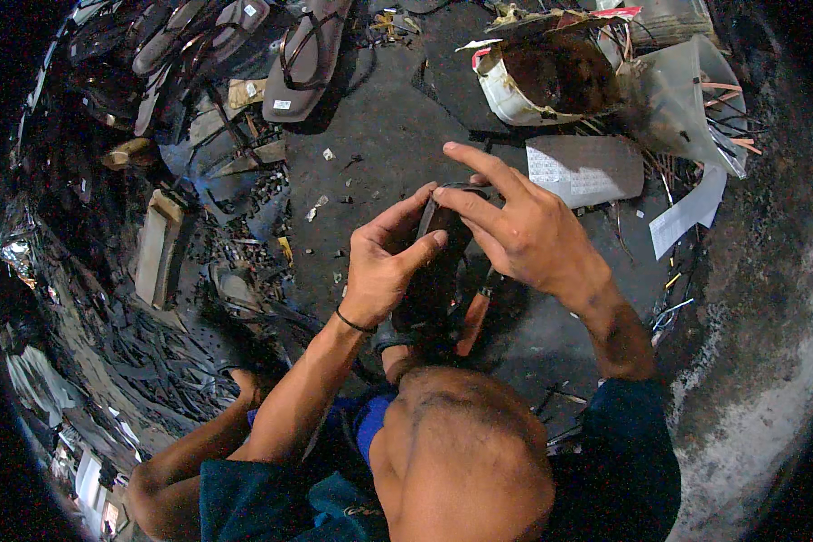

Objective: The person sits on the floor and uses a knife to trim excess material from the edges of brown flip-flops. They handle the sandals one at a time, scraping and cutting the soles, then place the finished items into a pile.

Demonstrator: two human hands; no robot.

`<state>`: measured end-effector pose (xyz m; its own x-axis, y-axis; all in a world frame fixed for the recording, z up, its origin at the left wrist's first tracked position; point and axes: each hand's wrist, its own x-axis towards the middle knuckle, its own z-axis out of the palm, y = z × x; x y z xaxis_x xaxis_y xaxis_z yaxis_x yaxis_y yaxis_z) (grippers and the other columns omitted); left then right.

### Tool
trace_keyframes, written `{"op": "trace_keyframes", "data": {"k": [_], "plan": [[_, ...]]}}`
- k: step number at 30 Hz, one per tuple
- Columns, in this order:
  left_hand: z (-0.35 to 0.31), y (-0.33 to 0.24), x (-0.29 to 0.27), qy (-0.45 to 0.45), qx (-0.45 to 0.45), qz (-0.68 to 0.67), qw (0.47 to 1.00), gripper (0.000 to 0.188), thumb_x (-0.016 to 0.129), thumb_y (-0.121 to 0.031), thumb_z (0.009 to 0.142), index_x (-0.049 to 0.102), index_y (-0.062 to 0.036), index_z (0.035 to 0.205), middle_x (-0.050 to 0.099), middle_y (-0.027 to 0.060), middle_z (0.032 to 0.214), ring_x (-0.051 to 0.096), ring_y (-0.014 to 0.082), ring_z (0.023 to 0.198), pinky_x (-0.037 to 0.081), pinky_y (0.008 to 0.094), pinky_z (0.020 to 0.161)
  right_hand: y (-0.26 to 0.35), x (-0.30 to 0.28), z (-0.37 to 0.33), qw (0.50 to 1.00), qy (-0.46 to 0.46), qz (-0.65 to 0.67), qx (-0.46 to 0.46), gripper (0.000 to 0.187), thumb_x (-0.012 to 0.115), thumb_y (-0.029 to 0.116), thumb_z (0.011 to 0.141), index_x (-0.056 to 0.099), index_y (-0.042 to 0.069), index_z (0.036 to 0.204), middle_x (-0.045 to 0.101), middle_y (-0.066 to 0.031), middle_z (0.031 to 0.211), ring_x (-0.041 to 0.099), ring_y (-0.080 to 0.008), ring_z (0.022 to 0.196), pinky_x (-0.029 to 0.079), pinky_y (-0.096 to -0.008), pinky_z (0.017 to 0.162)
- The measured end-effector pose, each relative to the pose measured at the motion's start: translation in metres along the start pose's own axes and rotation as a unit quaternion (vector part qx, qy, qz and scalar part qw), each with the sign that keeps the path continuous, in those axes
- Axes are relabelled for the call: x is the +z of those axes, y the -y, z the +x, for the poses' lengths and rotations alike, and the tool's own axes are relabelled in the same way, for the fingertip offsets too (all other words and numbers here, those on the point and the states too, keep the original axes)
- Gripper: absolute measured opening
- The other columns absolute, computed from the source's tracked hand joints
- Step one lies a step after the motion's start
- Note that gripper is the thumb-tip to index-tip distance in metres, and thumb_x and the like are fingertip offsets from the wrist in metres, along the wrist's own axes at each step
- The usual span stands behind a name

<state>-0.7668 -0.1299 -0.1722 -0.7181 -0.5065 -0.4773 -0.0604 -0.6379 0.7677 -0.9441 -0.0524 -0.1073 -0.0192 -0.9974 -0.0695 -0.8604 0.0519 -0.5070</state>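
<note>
Between my hands, a dark sandal (435, 275) is held upright above my foot, its lower part in shadow. My left hand (384, 257) is closed round its left edge, the thumb lying on the face of the sandal. At its upper end, my right hand (524, 226) presses a fingertip to the edge near my left fingers. Another right finger stretches out free above, and the rest of that hand's grip is partly hidden. Just right of the sandal is a tool with an orange-brown handle (471, 325); its far end is hard to make out.
Finished-looking sandals (307, 63) with tags lie at the upper left. A pale block (160, 248) and heaps of dark scraps (144, 361) are on the left. At the upper right are a stained container (506, 90), a tipped clear bucket (686, 99) and a printed sheet (587, 169).
</note>
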Motion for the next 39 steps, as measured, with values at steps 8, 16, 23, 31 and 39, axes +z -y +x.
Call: {"op": "trace_keyframes", "data": {"k": [8, 16, 23, 31, 39], "plan": [[-0.001, 0.007, 0.008, -0.030, -0.004, -0.004, 1.000, 0.055, 0.073, -0.001, 0.085, 0.053, 0.0038, 0.136, 0.059, 0.0126, 0.135, 0.056, 0.0191, 0.122, 0.042, 0.0330, 0.106, -0.001, -0.002, 0.001, 0.999, -0.008, -0.032, -0.004, 0.050, 0.073, 0.002, 0.073, 0.065, 0.013, 0.121, 0.046, -0.0109, 0.145, 0.056, -0.0312, 0.116, 0.049, -0.0394, 0.097], [0.000, 0.008, 0.008, -0.048, 0.020, -0.007, 0.999, 0.054, 0.070, 0.001, 0.087, 0.051, 0.0042, 0.138, 0.060, 0.0125, 0.132, 0.058, 0.0179, 0.117, 0.047, 0.0306, 0.100, 0.001, 0.015, 0.000, 0.995, -0.081, 0.051, 0.020, 0.050, 0.067, -0.001, 0.076, 0.065, 0.013, 0.124, 0.045, -0.0144, 0.146, 0.047, -0.0358, 0.127, 0.039, -0.0440, 0.107], [-0.001, 0.004, 0.009, -0.054, 0.005, 0.011, 0.998, 0.054, 0.069, 0.001, 0.088, 0.050, 0.0047, 0.138, 0.059, 0.0137, 0.132, 0.058, 0.0182, 0.119, 0.046, 0.0309, 0.102, 0.001, 0.018, -0.002, 0.995, -0.086, 0.037, 0.035, 0.044, 0.067, 0.000, 0.076, 0.067, 0.011, 0.119, 0.045, -0.0143, 0.146, 0.045, -0.0353, 0.129, 0.039, -0.0440, 0.108], [-0.001, 0.009, 0.010, -0.065, 0.001, 0.011, 0.998, 0.054, 0.070, 0.000, 0.087, 0.051, 0.0036, 0.138, 0.060, 0.0120, 0.131, 0.058, 0.0155, 0.113, 0.047, 0.0280, 0.095, 0.011, 0.016, -0.002, 0.997, -0.057, -0.033, 0.030, 0.046, 0.069, -0.001, 0.070, 0.069, 0.011, 0.114, 0.043, -0.0135, 0.147, 0.041, -0.0349, 0.132, 0.037, -0.0447, 0.109], [0.000, 0.007, 0.010, -0.063, 0.007, 0.015, 0.998, 0.053, 0.068, 0.001, 0.089, 0.049, 0.0051, 0.139, 0.058, 0.0140, 0.134, 0.057, 0.0180, 0.120, 0.045, 0.0302, 0.102, 0.005, 0.006, -0.001, 0.992, -0.122, 0.020, 0.030, 0.041, 0.064, -0.005, 0.069, 0.069, 0.010, 0.106, 0.046, -0.0162, 0.145, 0.047, -0.0365, 0.128, 0.038, -0.0467, 0.106]]}}
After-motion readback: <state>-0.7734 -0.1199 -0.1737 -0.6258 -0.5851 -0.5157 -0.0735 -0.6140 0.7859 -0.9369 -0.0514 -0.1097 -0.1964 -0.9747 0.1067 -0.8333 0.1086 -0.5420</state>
